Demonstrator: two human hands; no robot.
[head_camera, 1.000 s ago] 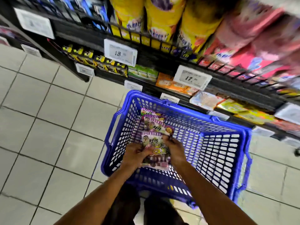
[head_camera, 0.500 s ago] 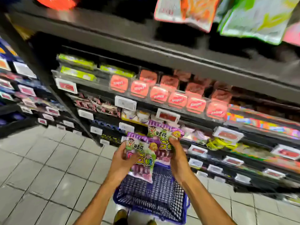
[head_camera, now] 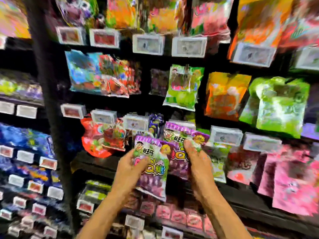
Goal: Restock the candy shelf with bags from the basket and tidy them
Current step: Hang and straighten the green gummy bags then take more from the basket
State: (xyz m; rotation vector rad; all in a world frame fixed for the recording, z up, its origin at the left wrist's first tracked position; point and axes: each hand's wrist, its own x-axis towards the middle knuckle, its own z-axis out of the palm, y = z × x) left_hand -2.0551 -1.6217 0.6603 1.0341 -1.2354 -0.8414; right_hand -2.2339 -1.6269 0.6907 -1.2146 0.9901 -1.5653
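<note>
Gripped front purple bag [head_camera: 155, 171] — cartoon face, grape print — in left hand [head_camera: 128, 167], fingers curled round it; pinched matching rear bag [head_camera: 177, 138] in right hand [head_camera: 196, 159]; held both up before candy shelf [head_camera: 93, 161].

Front bag [head_camera: 155, 180], white patch up top: 旺仔 in black, right beside the cartoon boy. Under it, fat bubble lettering, QQ, then what looks like a blue 糖, partly hidden. Rear bag [head_camera: 177, 163]: 旺仔 again just below the purple strip, and one big Q lower down. Price tags [head_camera: 148, 44] along the shelf edges are all smeared, no figure legible. Print on the shelf packs [head_camera: 183, 87] is too blurred to read.
</note>
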